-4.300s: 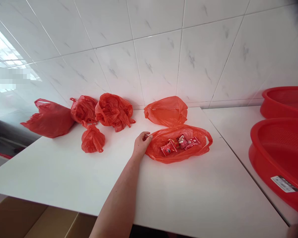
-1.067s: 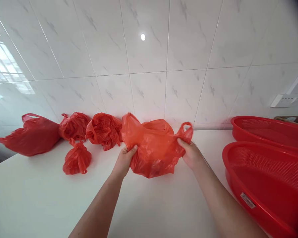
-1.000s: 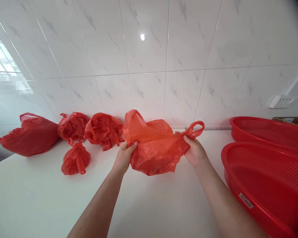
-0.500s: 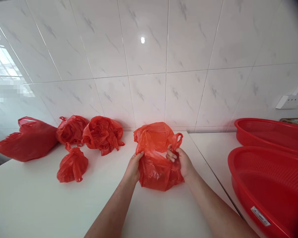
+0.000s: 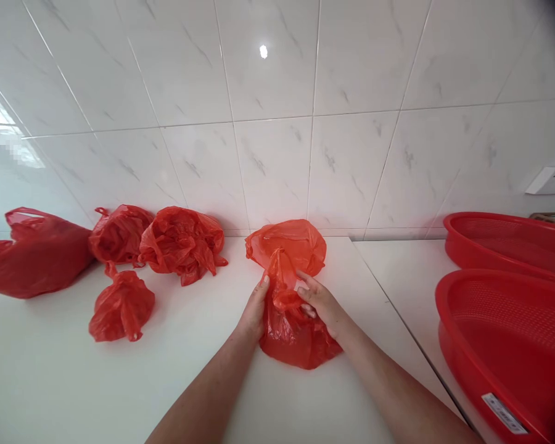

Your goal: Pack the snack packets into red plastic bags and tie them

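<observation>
A thin red plastic bag rests on the white table in front of me, its lower part bulging and its top gathered. My left hand grips the left side of this bag, thumb on the near face and fingers mostly hidden. My right hand is closed on the bag's right side by a looped handle, with curled fingers. Behind the gathered top spreads more thin red plastic against the wall; I cannot tell whether it belongs to the same bag. The bag's contents are hidden.
To the left sit a small knotted red bag, two crumpled red bags and a larger full one. Two red perforated plastic baskets stand right of a table seam. A tiled wall closes the back.
My right hand has moved slightly left and folded the bag's right handle inward to the middle. The bag top is more gathered. The view has tilted down a little.
</observation>
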